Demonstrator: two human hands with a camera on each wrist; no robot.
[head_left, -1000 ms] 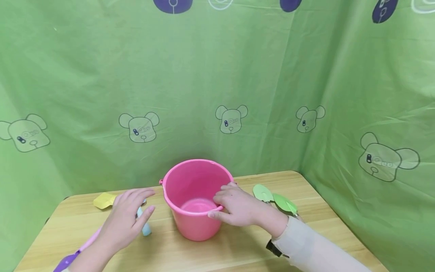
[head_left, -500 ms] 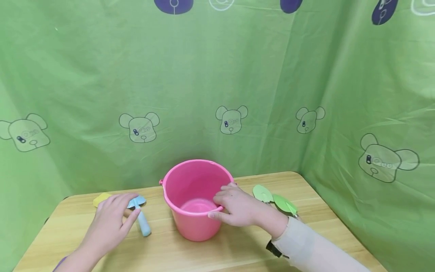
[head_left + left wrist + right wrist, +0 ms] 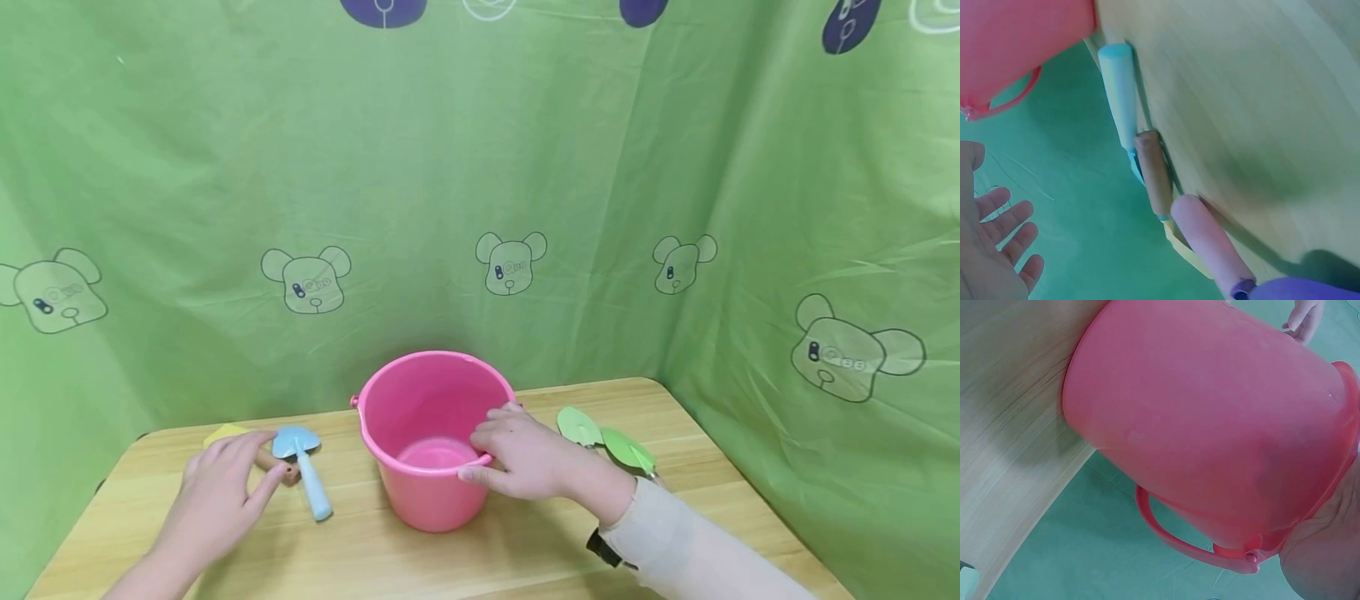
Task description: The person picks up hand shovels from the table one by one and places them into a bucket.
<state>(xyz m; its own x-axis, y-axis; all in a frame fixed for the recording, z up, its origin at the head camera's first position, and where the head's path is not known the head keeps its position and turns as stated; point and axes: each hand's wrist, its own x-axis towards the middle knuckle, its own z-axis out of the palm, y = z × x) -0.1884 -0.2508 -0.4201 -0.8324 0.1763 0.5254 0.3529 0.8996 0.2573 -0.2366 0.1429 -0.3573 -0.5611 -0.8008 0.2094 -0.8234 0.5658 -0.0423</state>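
At the frame's lower left, the left hand (image 3: 215, 497) hung, thumb and fingers apart, just beside a blue trowel (image 3: 307, 471). At lower centre, the right hand (image 3: 519, 454) gripped the pink bucket (image 3: 435, 498) by its edge. Behind hung a green curtain (image 3: 450, 158).

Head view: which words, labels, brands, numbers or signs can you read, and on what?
No text is readable.
Bear prints on the green curtain: small marks across the faces, too faint to read.
Purple prints above: cut off, nothing legible.
Pink bucket, light-blue trowel: no lettering visible.
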